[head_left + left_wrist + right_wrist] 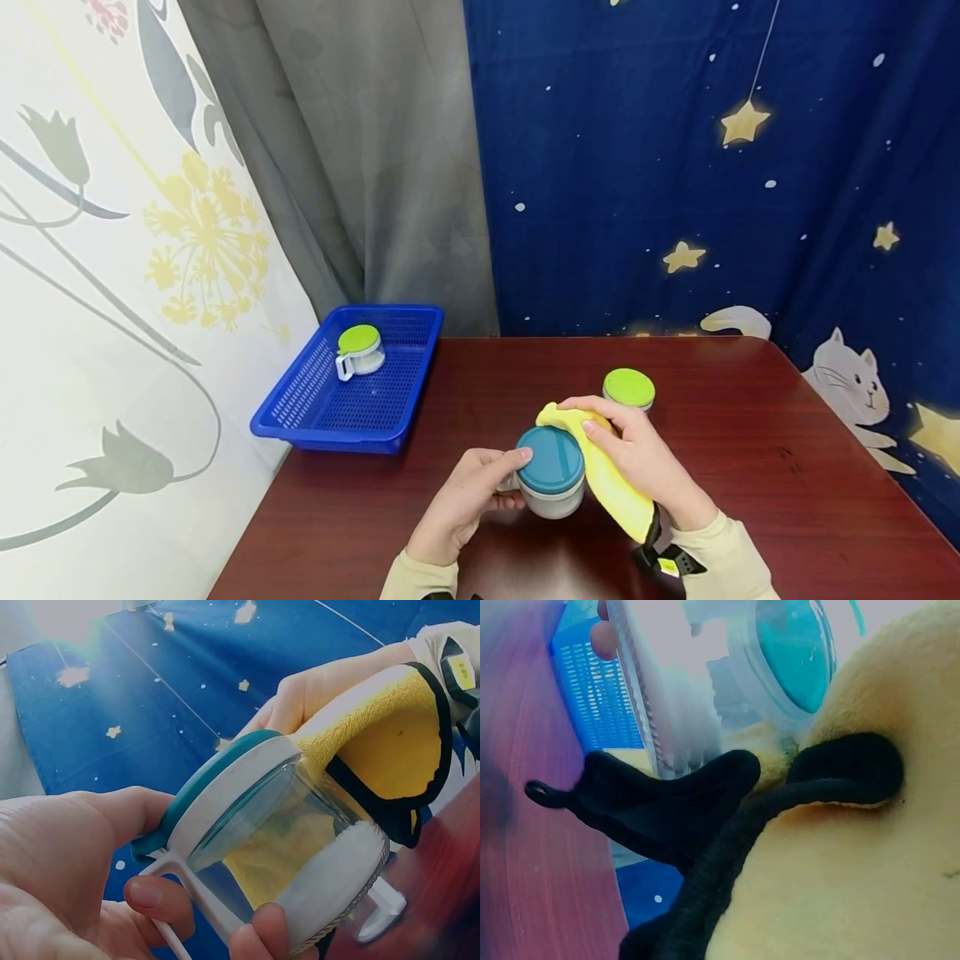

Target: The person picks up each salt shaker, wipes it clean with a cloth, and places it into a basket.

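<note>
A clear seasoning jar [553, 502] with a teal lid [551, 460] and a white handle is held over the table, white contents showing inside it in the left wrist view. My left hand [467, 497] grips it by the handle, thumb on the lid's edge and fingers around the handle and lower side. On the jar's right side, my right hand [637, 450] holds a yellow cloth [617, 492] with black edging against the lid and wall. The cloth [840, 877] covers much of the right wrist view, hiding the right fingers there.
Just beyond the right hand stands a jar with a green lid [628, 388], partly hidden by that hand. A blue plastic basket [330, 437] sits at the table's left, with another green-lidded jar [360, 340] inside. Curtains border the dark red table [750, 433] at the back.
</note>
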{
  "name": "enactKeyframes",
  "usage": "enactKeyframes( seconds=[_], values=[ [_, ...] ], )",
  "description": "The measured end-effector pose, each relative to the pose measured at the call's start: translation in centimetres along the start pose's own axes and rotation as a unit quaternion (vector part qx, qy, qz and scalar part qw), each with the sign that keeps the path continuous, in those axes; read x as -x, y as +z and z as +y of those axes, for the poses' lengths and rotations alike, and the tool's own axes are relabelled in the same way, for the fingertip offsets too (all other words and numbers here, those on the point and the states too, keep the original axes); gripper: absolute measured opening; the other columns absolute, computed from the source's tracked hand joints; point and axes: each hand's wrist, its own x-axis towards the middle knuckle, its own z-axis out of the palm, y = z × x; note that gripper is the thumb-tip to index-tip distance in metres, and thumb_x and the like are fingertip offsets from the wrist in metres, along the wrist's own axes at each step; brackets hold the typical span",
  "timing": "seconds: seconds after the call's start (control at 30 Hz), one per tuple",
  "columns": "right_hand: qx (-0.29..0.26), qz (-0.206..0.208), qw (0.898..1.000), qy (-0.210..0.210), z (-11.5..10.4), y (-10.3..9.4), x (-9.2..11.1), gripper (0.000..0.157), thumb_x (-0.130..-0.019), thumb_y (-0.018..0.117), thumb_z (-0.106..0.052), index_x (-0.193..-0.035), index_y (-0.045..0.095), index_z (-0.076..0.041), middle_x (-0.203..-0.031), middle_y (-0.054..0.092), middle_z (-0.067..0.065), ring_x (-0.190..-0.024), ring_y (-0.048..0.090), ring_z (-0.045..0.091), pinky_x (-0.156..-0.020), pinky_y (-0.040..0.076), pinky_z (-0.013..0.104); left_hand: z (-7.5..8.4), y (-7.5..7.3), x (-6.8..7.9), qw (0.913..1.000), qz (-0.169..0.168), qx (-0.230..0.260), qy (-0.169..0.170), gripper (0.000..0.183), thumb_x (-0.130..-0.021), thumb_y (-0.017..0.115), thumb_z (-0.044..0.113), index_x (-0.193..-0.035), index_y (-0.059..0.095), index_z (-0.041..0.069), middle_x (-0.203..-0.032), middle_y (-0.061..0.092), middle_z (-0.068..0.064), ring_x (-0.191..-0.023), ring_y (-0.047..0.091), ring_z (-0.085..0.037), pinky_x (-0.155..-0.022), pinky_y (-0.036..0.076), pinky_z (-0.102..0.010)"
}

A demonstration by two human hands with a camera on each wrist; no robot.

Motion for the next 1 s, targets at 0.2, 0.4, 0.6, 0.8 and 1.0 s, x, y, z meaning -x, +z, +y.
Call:
enactKeyframes(
  seconds=[0.2, 0.4, 0.6, 0.8, 1.0],
  values=[
    [0.009, -0.021, 0.999, 0.027, 0.9, 0.4, -0.1, 0.029, -0.103, 0.059, -0.016, -0.13, 0.065, -0.025, -0.121, 0.065, -0.001, -0.093, 0.064, 0.024, -0.072, 0.056, 0.033, 0.2, -0.3, 0.2, 0.9999, 0.0, 0.007, 0.01, 0.032, -0.09, 0.075, 0.032, -0.086, 0.074, 0.001, -0.072, 0.065, -0.004, -0.059, 0.061, -0.02, -0.058, 0.053, -0.029],
    [0.021, -0.041, 0.998, 0.052, 2.7, 1.3, 0.0, 0.03, -0.104, 0.056, -0.012, -0.128, 0.065, -0.026, -0.121, 0.067, -0.005, -0.103, 0.062, 0.021, -0.085, 0.052, 0.032, 0.4, -0.8, 0.2, 0.9997, 0.014, 0.014, 0.017, 0.029, -0.092, 0.073, 0.031, -0.086, 0.075, 0.003, -0.074, 0.066, -0.002, -0.059, 0.061, -0.02, -0.061, 0.053, -0.03],
    [0.029, -0.029, 0.998, 0.047, 3.1, 1.6, 0.1, 0.03, -0.104, 0.054, -0.009, -0.128, 0.066, -0.024, -0.12, 0.067, -0.004, -0.104, 0.061, 0.021, -0.086, 0.05, 0.031, 0.5, -0.8, 0.2, 0.9994, 0.018, 0.023, 0.018, 0.028, -0.092, 0.073, 0.031, -0.086, 0.074, 0.003, -0.074, 0.066, -0.002, -0.059, 0.061, -0.019, -0.061, 0.052, -0.03],
    [0.02, -0.011, 0.998, 0.061, 2.8, 1.9, 0.2, 0.033, -0.103, 0.055, -0.008, -0.126, 0.067, -0.028, -0.118, 0.068, -0.006, -0.101, 0.063, 0.02, -0.084, 0.052, 0.031, 0.5, -0.9, 0.1, 0.9992, 0.024, 0.029, 0.015, 0.03, -0.092, 0.073, 0.032, -0.088, 0.074, 0.002, -0.075, 0.066, -0.003, -0.06, 0.06, -0.019, -0.062, 0.053, -0.031],
    [0.01, 0.004, 0.997, 0.071, 2.2, 1.9, 0.5, 0.031, -0.103, 0.057, -0.009, -0.126, 0.067, -0.028, -0.116, 0.068, -0.003, -0.099, 0.063, 0.023, -0.081, 0.053, 0.031, 0.3, -1.0, -0.2, 0.9989, 0.025, 0.037, 0.012, 0.033, -0.093, 0.072, 0.034, -0.089, 0.073, 0.002, -0.075, 0.066, -0.004, -0.06, 0.059, -0.018, -0.061, 0.053, -0.03]
  ],
)
